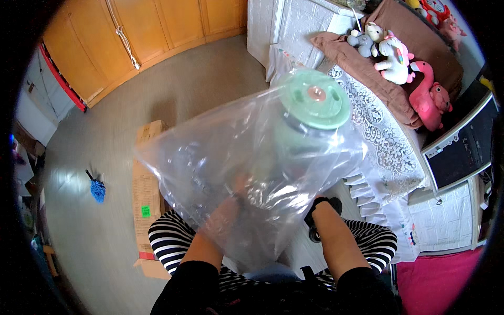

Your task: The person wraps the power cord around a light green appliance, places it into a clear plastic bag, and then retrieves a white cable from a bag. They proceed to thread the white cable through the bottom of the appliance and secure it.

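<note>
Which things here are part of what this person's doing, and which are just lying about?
In use:
clear plastic bag
mint-green round-topped item
possibly the cardboard box

Apparently just lying about:
blue duster
white unicorn plush
pink flamingo plush

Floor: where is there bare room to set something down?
Free floor lies between the blue duster and the cardboard box, and between that box and the orange wooden doors. Crowded: upper right, plush toys on brown cloth; the plastic bag fills the middle.
</note>
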`<state>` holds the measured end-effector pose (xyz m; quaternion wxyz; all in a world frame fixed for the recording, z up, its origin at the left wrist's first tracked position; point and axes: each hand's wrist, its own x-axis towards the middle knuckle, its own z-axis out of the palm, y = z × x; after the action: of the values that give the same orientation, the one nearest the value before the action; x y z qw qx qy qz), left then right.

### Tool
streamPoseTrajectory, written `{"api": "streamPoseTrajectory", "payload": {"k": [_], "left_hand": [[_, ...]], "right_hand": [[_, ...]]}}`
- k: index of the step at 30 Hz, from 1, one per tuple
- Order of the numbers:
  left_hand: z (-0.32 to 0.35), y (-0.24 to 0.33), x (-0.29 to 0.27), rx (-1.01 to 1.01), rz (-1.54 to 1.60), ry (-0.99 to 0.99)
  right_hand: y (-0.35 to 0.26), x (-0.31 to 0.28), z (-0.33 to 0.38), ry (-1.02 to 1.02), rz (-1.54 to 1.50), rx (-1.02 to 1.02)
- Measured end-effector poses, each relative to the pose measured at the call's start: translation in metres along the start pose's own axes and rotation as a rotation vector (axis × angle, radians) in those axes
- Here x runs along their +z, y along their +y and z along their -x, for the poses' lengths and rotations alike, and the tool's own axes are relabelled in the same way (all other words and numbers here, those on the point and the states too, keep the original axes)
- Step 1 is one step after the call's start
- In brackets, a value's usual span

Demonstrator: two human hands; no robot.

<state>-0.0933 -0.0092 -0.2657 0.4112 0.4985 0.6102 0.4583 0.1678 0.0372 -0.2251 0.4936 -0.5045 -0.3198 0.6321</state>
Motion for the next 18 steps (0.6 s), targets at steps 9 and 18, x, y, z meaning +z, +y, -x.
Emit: {"api": "streamPoseTrajectory", "payload": {"k": [9, 18], "left_hand": [[-0.017, 0.188, -0.044, 0.372, 0.213, 0.122], [-0.009, 0.261, -0.032, 0.534, 0.140, 0.283]], "right_hand": [[-0.147, 0.037, 0.012, -0.254, -0.384, 0.036], [-0.181, 0.066, 0.016, -0.139, -0.160, -0.137]]}}
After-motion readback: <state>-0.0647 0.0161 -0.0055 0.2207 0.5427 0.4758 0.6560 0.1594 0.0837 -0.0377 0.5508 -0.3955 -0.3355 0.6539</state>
